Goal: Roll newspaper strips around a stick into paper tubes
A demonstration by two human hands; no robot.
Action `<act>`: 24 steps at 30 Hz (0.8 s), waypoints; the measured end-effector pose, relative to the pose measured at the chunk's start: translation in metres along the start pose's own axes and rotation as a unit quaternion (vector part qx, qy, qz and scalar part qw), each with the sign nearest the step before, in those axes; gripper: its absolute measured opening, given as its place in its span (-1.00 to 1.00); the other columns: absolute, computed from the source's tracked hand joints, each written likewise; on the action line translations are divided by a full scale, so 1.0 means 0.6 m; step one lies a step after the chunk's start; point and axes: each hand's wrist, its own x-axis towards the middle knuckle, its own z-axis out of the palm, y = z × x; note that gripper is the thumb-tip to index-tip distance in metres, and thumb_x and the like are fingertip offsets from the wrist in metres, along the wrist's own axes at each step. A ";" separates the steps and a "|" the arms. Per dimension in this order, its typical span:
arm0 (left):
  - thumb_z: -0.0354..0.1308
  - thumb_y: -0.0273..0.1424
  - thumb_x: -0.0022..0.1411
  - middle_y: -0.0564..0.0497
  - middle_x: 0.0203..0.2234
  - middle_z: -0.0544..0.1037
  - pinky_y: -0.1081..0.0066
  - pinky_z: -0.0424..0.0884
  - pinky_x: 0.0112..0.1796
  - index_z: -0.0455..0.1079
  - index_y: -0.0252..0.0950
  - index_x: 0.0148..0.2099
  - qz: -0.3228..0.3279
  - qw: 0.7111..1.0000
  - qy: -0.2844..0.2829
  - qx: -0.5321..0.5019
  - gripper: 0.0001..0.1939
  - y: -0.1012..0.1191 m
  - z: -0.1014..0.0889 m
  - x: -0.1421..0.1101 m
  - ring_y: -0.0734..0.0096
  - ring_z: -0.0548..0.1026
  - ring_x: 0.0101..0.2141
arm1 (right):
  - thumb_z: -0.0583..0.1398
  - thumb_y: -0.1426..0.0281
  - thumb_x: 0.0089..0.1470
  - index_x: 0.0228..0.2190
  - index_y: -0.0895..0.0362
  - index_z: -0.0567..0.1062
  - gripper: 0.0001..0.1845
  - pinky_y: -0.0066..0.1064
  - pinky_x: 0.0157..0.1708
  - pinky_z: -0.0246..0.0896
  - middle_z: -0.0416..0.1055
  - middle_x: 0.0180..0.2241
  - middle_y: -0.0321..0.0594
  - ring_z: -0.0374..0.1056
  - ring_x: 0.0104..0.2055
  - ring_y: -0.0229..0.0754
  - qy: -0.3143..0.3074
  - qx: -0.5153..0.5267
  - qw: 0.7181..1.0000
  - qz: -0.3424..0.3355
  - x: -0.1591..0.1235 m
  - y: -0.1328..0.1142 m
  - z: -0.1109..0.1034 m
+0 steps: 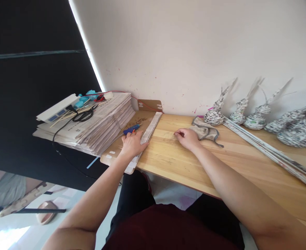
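Observation:
My left hand [132, 144] lies palm down, fingers spread, on the cardboard sheet [110, 154] and the folded newspaper strips [153, 125] along its right side. Just beyond its fingertips is a blue glue gun [129, 130] with an orange part; I cannot tell whether the fingers touch it. On the bare wood of the table [163, 158], my right hand [188, 138] is closed in a pinch. Thin, hair-like strands [170, 136] show by its fingertips, but what they hold is too small to make out. A grey-beige cloth [206, 130] sits crumpled behind that hand.
A tall newspaper stack [108, 121] at left carries a white box [58, 110], a black cable [83, 115] and blue crumpled pieces [82, 100]. Several woven paper vase-like forms [214, 114] stand along the wall at right, with long paper rods [267, 149] before them.

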 end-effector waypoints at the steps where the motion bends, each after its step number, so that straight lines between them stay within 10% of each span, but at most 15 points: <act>1: 0.12 -0.03 0.09 -0.16 -0.19 0.58 0.04 0.17 -0.03 0.36 -0.17 0.14 -0.003 1.000 0.012 -0.014 -0.39 -0.002 -0.006 0.000 -0.10 0.37 -0.02 | 0.15 0.32 0.06 -0.40 0.10 0.58 -0.80 -0.40 -0.38 0.16 0.55 -0.41 -0.20 0.38 -0.41 -0.19 -0.003 0.001 1.000 0.001 0.000 -0.001 -0.001; 8: -0.06 0.01 0.19 -0.09 -0.63 0.50 0.34 0.25 -0.38 0.48 -0.26 -0.56 -0.038 0.997 0.002 -0.072 -0.45 -0.042 -0.060 -0.005 0.20 0.48 -0.43 | 0.15 0.30 0.06 -0.38 0.11 0.58 -0.78 -0.39 -0.41 0.13 0.53 -0.44 -0.20 0.36 -0.43 -0.18 -0.016 -0.012 1.000 0.020 0.000 -0.005 -0.005; 15: 0.05 -0.11 0.13 -0.10 -0.12 0.57 0.44 0.38 -0.33 0.33 -0.28 0.14 -0.034 0.911 0.039 -0.410 -0.42 -0.074 -0.057 -0.040 0.37 0.53 -0.27 | 0.15 0.28 0.05 -0.39 0.11 0.58 -0.77 -0.39 -0.45 0.09 0.50 -0.48 -0.21 0.34 -0.45 -0.18 -0.023 -0.012 0.999 0.021 0.000 -0.007 -0.006; 24: -0.02 -0.01 0.17 -0.03 -0.71 0.38 0.36 0.19 -0.45 0.42 -0.24 -0.58 -0.162 0.983 0.077 -0.031 -0.51 -0.140 -0.125 -0.090 0.22 0.43 -0.49 | 0.14 0.27 0.06 -0.41 0.11 0.57 -0.77 -0.39 -0.46 0.08 0.51 -0.49 -0.21 0.33 -0.48 -0.19 -0.018 -0.010 1.000 0.015 0.000 -0.005 -0.003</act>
